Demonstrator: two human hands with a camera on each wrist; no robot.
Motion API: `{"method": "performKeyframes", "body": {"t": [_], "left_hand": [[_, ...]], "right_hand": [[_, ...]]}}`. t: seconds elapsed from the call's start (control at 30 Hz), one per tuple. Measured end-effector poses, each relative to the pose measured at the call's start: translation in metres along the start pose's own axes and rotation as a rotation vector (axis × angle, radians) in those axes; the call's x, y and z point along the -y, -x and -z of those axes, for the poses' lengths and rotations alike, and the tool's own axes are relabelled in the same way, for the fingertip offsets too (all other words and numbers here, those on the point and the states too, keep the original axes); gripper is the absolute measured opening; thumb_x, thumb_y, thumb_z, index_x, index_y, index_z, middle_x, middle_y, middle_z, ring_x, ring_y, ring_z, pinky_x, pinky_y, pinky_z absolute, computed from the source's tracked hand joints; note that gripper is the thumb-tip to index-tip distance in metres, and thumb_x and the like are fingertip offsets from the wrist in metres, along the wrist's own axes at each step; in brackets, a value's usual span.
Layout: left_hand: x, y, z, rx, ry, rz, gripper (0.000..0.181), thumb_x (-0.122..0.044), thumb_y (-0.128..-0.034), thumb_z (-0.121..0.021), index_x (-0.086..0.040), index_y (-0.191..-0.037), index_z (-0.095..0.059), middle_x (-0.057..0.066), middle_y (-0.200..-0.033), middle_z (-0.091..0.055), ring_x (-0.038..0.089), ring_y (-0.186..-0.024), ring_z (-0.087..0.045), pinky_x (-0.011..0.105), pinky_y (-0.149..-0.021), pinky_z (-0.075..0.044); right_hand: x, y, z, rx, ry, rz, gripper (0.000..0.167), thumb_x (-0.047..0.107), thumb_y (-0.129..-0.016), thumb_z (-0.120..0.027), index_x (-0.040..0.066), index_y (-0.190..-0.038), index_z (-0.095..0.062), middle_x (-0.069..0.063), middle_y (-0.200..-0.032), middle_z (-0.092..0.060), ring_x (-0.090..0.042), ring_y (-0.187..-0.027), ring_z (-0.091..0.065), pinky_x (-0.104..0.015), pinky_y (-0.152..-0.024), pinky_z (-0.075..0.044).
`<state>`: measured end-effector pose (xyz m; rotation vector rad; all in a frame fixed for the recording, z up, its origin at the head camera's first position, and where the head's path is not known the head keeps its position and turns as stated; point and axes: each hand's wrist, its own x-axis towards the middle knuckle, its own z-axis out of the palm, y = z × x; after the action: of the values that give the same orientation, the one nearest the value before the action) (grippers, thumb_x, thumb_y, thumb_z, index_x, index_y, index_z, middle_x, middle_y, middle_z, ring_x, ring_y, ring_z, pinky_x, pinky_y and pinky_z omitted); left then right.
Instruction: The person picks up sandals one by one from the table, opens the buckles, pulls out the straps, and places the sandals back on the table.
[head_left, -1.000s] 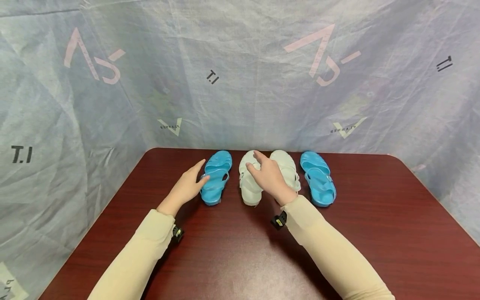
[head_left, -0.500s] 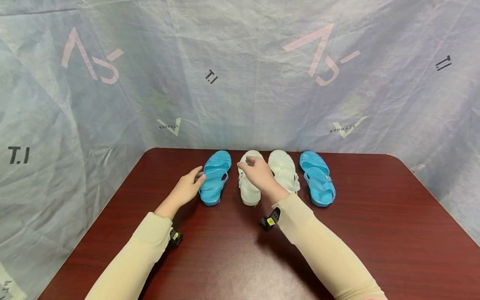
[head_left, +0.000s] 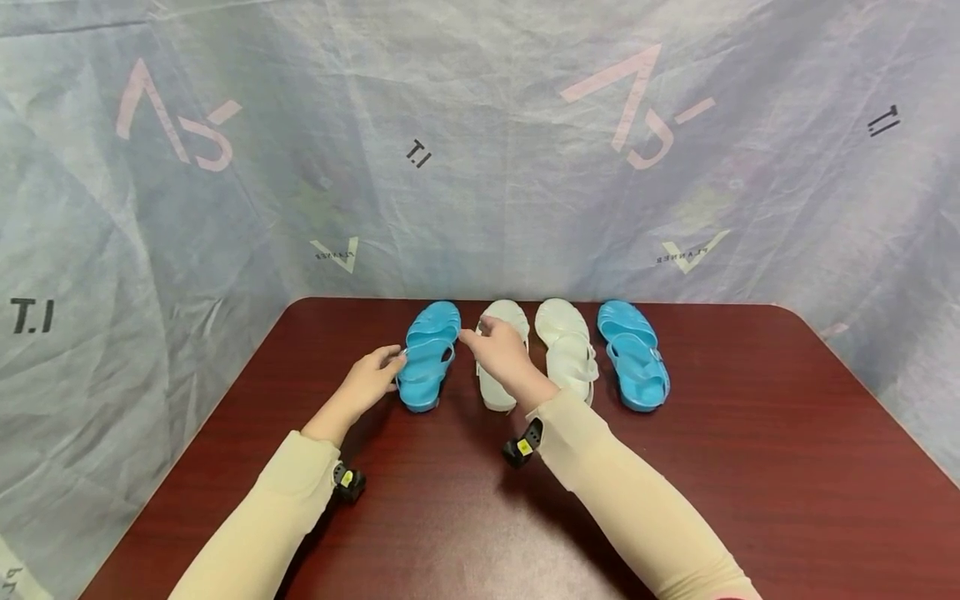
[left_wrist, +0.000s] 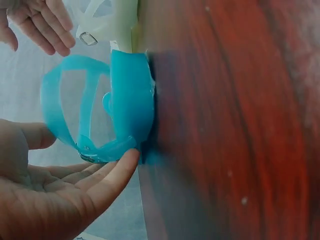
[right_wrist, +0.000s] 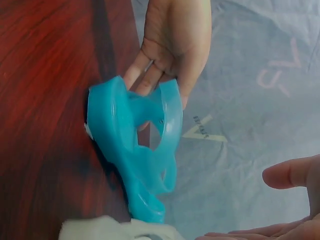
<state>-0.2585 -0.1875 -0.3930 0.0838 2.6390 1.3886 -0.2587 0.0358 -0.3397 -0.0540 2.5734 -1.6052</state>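
Observation:
Four sandals would be too exact a tally, so several jelly sandals stand in a row, toes toward the back. My left hand (head_left: 366, 385) is at the outer side of the leftmost blue sandal (head_left: 429, 362). In the left wrist view its nearly straight fingers (left_wrist: 117, 180) lie along the buckle side of that sandal, with the thumb beside the strap. My right hand (head_left: 501, 354) hovers over the left white sandal (head_left: 495, 393), partly hiding it. Its thumb is held out toward the blue sandal, apart from it. A second white sandal (head_left: 564, 321) and another blue sandal (head_left: 639, 375) stand to the right.
The sandals stand on a dark red wooden table (head_left: 750, 417), near its back edge. A grey printed cloth (head_left: 480, 167) hangs behind and along the sides. Each wrist wears a small black camera (head_left: 519, 450).
My right hand has moved left, from between the white sandals to over the left one. My left hand has come slightly lower along the blue sandal's side. The sandals stand where they were.

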Motion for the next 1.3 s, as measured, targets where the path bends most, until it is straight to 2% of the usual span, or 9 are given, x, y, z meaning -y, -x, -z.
{"method": "performKeyframes", "body": {"t": [0.17, 0.3, 0.53, 0.8, 0.93, 1.07, 1.3], "left_hand": [[-0.003, 0.003, -0.002, 0.009, 0.039, 0.058, 0.057, -0.029, -0.1052, -0.040, 0.007, -0.147, -0.029, 0.028, -0.147, -0.039, 0.040, -0.128, -0.049, 0.045, -0.098, -0.050], [-0.003, 0.004, -0.005, 0.009, -0.006, 0.084, 0.057, -0.031, -0.1043, -0.042, 0.010, -0.143, -0.035, 0.030, -0.143, -0.043, 0.039, -0.123, -0.054, 0.045, -0.097, -0.051], [-0.005, 0.003, -0.008, -0.005, -0.030, 0.074, 0.057, -0.032, -0.1044, -0.041, 0.010, -0.143, -0.037, 0.029, -0.143, -0.044, 0.038, -0.122, -0.055, 0.046, -0.099, -0.049], [-0.003, 0.004, -0.006, -0.021, -0.059, 0.090, 0.059, -0.033, -0.1043, -0.041, 0.011, -0.143, -0.036, 0.029, -0.143, -0.044, 0.038, -0.123, -0.054, 0.048, -0.101, -0.047], [-0.003, 0.005, -0.007, -0.039, -0.108, 0.116, 0.059, -0.035, -0.1040, -0.041, 0.009, -0.143, -0.037, 0.027, -0.145, -0.043, 0.040, -0.130, -0.046, 0.052, -0.105, -0.042], [-0.005, 0.005, -0.009, -0.067, -0.110, 0.115, 0.057, -0.034, -0.1035, -0.042, 0.003, -0.146, -0.035, 0.026, -0.147, -0.041, 0.040, -0.134, -0.042, 0.054, -0.107, -0.039], [-0.008, 0.003, -0.012, -0.084, -0.124, 0.091, 0.054, -0.034, -0.1029, -0.043, -0.002, -0.146, -0.038, 0.023, -0.144, -0.045, 0.039, -0.130, -0.046, 0.054, -0.105, -0.041]], "right_hand": [[0.001, 0.003, -0.011, 0.005, 0.030, 0.052, 0.067, 0.033, -0.096, -0.055, 0.003, -0.150, -0.031, -0.014, -0.151, -0.041, -0.026, -0.140, -0.039, -0.041, -0.110, -0.040], [0.000, 0.005, -0.018, 0.027, 0.074, 0.065, 0.069, 0.034, -0.097, -0.055, -0.001, -0.150, -0.029, -0.018, -0.152, -0.039, -0.028, -0.140, -0.038, -0.042, -0.110, -0.039], [-0.009, 0.004, -0.026, 0.090, -0.027, -0.025, 0.072, 0.035, -0.098, -0.054, -0.003, -0.151, -0.023, -0.018, -0.157, -0.029, -0.030, -0.145, -0.028, -0.046, -0.114, -0.033], [-0.020, 0.001, -0.045, 0.138, -0.111, -0.047, 0.071, 0.033, -0.100, -0.051, -0.004, -0.152, -0.020, -0.020, -0.157, -0.025, -0.031, -0.146, -0.024, -0.046, -0.117, -0.028], [-0.023, 0.003, -0.050, 0.179, -0.150, -0.071, 0.072, 0.032, -0.100, -0.052, -0.004, -0.152, -0.018, -0.019, -0.158, -0.025, -0.031, -0.147, -0.023, -0.046, -0.117, -0.028], [-0.023, 0.002, -0.054, 0.206, -0.186, -0.098, 0.072, 0.032, -0.100, -0.052, -0.003, -0.153, -0.017, -0.018, -0.158, -0.024, -0.031, -0.147, -0.023, -0.046, -0.118, -0.027], [-0.025, -0.007, -0.062, 0.174, -0.328, -0.168, 0.069, 0.029, -0.100, -0.052, -0.002, -0.153, -0.019, -0.018, -0.159, -0.023, -0.033, -0.147, -0.022, -0.047, -0.118, -0.026]]}}
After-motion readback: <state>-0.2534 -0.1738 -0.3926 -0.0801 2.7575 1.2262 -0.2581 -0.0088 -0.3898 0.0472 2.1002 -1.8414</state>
